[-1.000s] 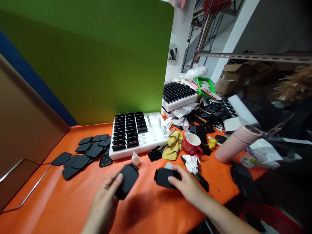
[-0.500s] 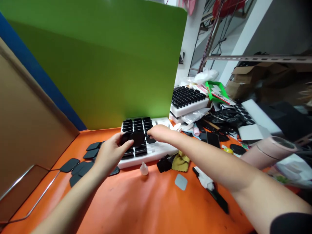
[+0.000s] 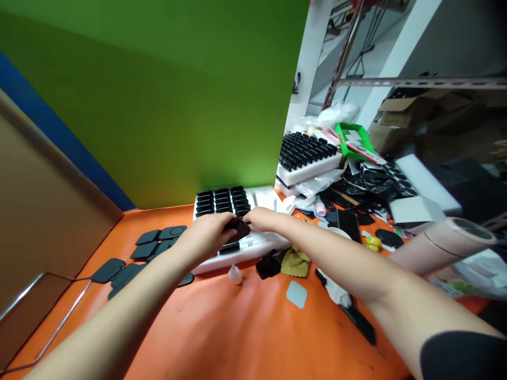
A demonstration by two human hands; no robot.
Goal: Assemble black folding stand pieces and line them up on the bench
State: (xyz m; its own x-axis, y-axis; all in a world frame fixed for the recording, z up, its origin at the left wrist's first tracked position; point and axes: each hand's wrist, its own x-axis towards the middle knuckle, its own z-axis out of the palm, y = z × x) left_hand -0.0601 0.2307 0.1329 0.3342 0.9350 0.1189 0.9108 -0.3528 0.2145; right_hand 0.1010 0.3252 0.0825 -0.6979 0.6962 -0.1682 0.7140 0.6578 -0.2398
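Note:
My left hand [image 3: 214, 228] is closed on a dark rounded-square pad [image 3: 241, 230], held tilted over a white foam tray [image 3: 259, 244]. My right hand [image 3: 259, 217] meets the pad at its far right edge, fingers pinched together; the fingertips are partly hidden. Behind the hands, rows of black pads [image 3: 223, 198] stand upright in the tray's slots. To the left, several black pads [image 3: 146, 250] lie flat and overlapping on the orange table [image 3: 222, 322]. A small translucent bottle [image 3: 235, 274] stands in front of the tray.
Black and yellow cloths [image 3: 295, 262] and a grey square piece [image 3: 297, 294] lie right of the bottle. A second filled foam tray [image 3: 309, 168], a pink tumbler [image 3: 439, 248] and clutter crowd the right. A green panel [image 3: 170, 105] rises behind; a wire frame [image 3: 65, 322] is left.
My left hand has moved right and turned over, bringing the pad against my right hand. The pad now shows tilted instead of facing me. The view has shifted slightly.

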